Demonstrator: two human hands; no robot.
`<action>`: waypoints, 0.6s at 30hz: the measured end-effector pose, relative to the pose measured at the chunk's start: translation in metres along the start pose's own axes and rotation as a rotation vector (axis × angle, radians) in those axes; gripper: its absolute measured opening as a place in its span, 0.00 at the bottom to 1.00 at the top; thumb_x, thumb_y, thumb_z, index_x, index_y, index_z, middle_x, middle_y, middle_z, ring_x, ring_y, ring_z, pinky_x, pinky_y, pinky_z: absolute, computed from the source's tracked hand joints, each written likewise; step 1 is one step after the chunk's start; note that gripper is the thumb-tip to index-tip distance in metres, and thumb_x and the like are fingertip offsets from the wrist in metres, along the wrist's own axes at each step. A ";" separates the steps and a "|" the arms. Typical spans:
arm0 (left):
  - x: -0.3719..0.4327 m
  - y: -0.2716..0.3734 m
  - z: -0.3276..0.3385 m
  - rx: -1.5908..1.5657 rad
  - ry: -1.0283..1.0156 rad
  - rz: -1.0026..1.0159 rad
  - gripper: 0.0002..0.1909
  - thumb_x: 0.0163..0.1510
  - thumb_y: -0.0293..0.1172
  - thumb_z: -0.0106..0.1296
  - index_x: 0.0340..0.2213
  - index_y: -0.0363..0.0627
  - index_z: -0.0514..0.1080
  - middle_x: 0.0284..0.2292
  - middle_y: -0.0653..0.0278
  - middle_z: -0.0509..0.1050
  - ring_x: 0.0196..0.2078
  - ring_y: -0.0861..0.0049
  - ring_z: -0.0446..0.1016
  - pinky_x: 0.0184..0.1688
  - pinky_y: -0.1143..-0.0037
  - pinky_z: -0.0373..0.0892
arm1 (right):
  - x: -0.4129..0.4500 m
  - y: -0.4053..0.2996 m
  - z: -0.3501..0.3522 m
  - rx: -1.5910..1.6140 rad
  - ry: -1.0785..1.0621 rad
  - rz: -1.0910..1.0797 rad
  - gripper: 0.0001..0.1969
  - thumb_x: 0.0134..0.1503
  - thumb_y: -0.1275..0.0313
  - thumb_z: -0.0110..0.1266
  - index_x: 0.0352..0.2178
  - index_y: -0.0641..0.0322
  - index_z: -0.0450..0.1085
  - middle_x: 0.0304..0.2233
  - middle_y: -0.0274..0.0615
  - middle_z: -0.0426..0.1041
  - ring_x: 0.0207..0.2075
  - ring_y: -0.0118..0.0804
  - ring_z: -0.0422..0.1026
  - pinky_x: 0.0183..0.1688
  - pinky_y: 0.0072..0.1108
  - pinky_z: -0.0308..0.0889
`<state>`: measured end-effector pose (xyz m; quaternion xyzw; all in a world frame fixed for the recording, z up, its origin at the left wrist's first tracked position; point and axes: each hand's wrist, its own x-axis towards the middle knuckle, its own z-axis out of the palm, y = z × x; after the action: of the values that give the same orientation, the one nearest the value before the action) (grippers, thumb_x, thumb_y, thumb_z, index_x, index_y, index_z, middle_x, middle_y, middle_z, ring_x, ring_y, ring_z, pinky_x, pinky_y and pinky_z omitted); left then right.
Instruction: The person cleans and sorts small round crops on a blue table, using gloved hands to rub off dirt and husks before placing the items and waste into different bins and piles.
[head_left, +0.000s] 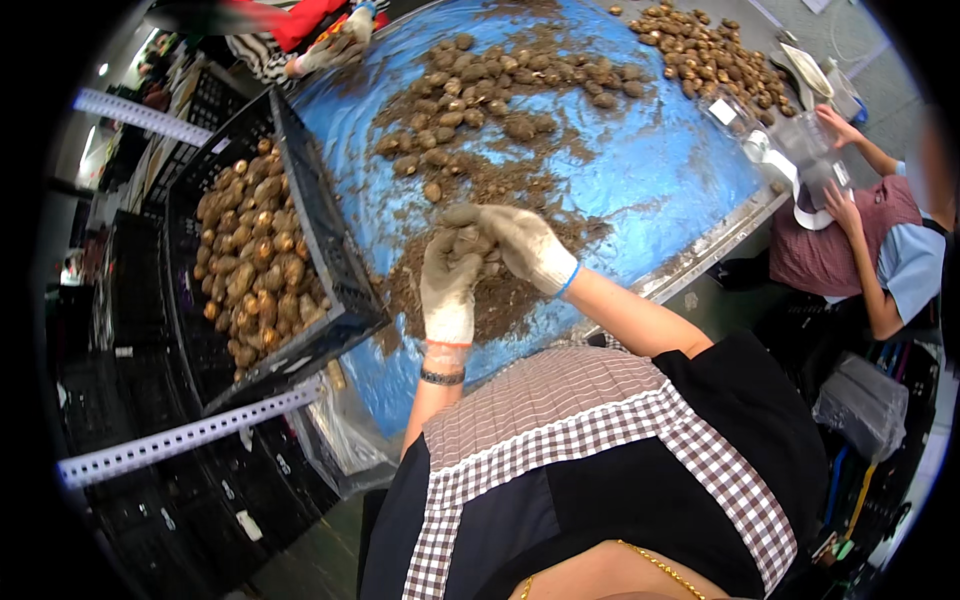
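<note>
Both my hands wear soiled white knitted gloves and meet over a heap of loose brown soil (510, 300) on a blue plastic sheet (637, 187). My left hand (450, 274) is curled around a small brown taro-like tuber (461, 216), whose upper end shows above the fingers. My right hand (525, 244) bends over from the right, its fingertips touching or close to the tuber; the contact is partly hidden. Beyond the hands lies a spread of soil-covered tubers (480, 82). To the left, a tilted black plastic crate (322, 217) holds many cleaner tubers (255, 247).
A co-worker's gloved hand (337, 49) is at the sheet's far left. Another co-worker (847, 232) at the right handles clear plastic containers (814, 150) beside a roll of white labels (757, 144). More tubers (712, 56) lie at the far right. A perforated metal bar (195, 431) crosses the lower left.
</note>
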<state>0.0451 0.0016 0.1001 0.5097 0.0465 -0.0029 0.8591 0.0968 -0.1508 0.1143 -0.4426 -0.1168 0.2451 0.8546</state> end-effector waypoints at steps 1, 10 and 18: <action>-0.002 -0.006 -0.002 0.041 0.020 0.055 0.24 0.57 0.26 0.55 0.54 0.36 0.63 0.49 0.53 0.72 0.47 0.66 0.75 0.45 0.70 0.77 | -0.001 -0.003 0.003 0.052 0.020 0.014 0.20 0.66 0.62 0.45 0.51 0.69 0.69 0.45 0.41 0.75 0.45 0.29 0.72 0.50 0.22 0.67; -0.024 0.007 0.013 0.034 0.061 0.124 0.30 0.53 0.22 0.59 0.56 0.33 0.61 0.51 0.52 0.70 0.50 0.66 0.74 0.50 0.70 0.77 | -0.008 -0.026 0.009 -0.223 -0.058 -0.193 0.22 0.66 0.56 0.43 0.44 0.63 0.74 0.36 0.33 0.77 0.20 0.15 0.64 0.19 0.12 0.58; -0.041 0.012 0.034 0.208 0.262 0.092 0.33 0.53 0.18 0.57 0.58 0.29 0.58 0.49 0.57 0.70 0.44 0.74 0.74 0.43 0.78 0.73 | -0.022 -0.034 0.007 -0.354 -0.109 -0.186 0.15 0.61 0.72 0.54 0.47 0.67 0.73 0.47 0.44 0.76 0.50 0.34 0.72 0.54 0.26 0.67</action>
<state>0.0072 -0.0237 0.1304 0.5935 0.1343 0.0980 0.7875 0.0862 -0.1745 0.1464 -0.5595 -0.2445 0.1645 0.7747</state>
